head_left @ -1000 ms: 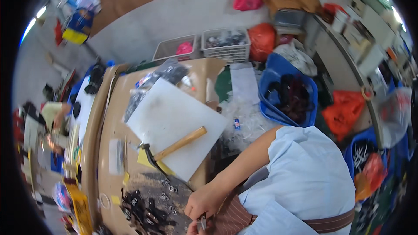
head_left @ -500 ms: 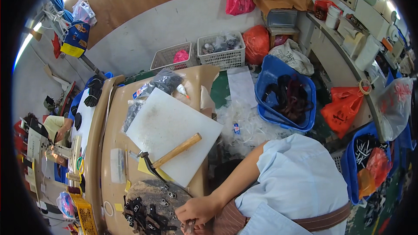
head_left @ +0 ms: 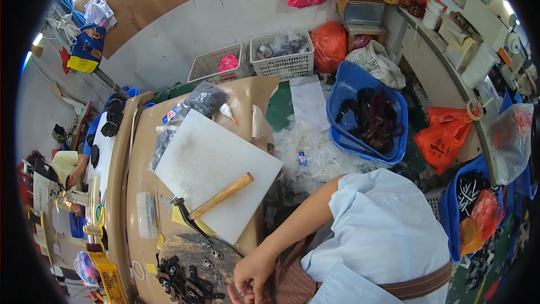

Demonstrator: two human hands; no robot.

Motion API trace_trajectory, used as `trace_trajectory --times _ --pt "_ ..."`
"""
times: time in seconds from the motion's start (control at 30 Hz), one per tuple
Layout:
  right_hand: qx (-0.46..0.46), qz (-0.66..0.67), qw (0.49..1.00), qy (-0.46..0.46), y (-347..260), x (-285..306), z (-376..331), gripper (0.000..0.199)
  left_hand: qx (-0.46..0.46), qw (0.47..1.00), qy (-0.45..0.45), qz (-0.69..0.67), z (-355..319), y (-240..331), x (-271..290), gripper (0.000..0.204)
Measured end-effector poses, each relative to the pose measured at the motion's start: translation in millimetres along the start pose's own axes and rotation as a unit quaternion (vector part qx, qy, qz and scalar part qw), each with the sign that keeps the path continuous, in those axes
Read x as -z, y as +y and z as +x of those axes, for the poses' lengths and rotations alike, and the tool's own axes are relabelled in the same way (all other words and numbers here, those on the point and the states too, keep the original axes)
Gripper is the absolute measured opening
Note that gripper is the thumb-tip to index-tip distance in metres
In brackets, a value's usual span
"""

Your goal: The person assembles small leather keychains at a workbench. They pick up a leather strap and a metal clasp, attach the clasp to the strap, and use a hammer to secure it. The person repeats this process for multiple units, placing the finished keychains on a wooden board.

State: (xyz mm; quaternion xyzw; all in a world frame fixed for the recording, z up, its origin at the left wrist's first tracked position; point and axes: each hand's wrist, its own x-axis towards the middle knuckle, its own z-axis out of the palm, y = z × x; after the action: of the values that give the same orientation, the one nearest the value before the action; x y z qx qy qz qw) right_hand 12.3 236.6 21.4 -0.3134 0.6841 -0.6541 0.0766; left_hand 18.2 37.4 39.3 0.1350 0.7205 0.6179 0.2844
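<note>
My right hand (head_left: 253, 275) is at the near edge of a round, worn wooden block (head_left: 228, 262), its fingers bent and drawn together; anything between them is too small or hidden to make out. Just below it, at the frame's bottom edge, a few fingers show that seem to be my left hand (head_left: 234, 294); the rest is cut off. Several short black straps with metal rings (head_left: 190, 284) lie heaped on the block, and loose metal pieces (head_left: 209, 252) sit apart from them. A hammer (head_left: 222, 196) with a wooden handle rests on a white board (head_left: 216, 160), its dark head over the board's near edge.
The tan-covered table (head_left: 247, 93) also carries a clear plastic box (head_left: 147, 215) and bagged dark items (head_left: 203, 100). White baskets (head_left: 284, 66) and a blue tub of dark straps (head_left: 343, 93) stand beyond. Another person (head_left: 70, 166) works at a sewing machine (head_left: 76, 197) on the left.
My right hand has shifted slightly right, and its fingers point further down. Fingers beneath it now show more plainly. The view has moved a little; hammer and straps stay in place.
</note>
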Motion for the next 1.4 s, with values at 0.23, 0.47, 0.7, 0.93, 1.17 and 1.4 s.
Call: trace_trajectory --times 0.23,0.47,0.7,0.93,1.17,1.4 --pt "0.041 0.068 0.997 -0.016 -5 11 -10 0.024 0.005 0.998 -0.036 0.053 6 24 -19 0.064" --pt "0.168 -0.012 0.985 0.043 4 10 -15 0.021 0.02 0.995 -0.062 0.081 15 16 -18 0.063" --pt "0.119 -0.029 0.992 0.011 9 1 -22 0.022 0.025 0.992 -0.081 0.096 18 15 -14 0.062" --pt "0.222 -0.127 0.964 0.067 29 -11 -15 0.025 0.012 0.988 -0.104 0.113 17 10 -9 0.061" --pt "0.161 -0.129 0.968 0.142 9 -19 -20 0.021 -0.017 0.992 -0.081 0.091 9 -7 9 0.056" --pt "0.042 -0.078 0.979 0.184 -20 -29 -19 0.022 -0.089 0.993 -0.043 0.059 -17 -8 15 0.026"
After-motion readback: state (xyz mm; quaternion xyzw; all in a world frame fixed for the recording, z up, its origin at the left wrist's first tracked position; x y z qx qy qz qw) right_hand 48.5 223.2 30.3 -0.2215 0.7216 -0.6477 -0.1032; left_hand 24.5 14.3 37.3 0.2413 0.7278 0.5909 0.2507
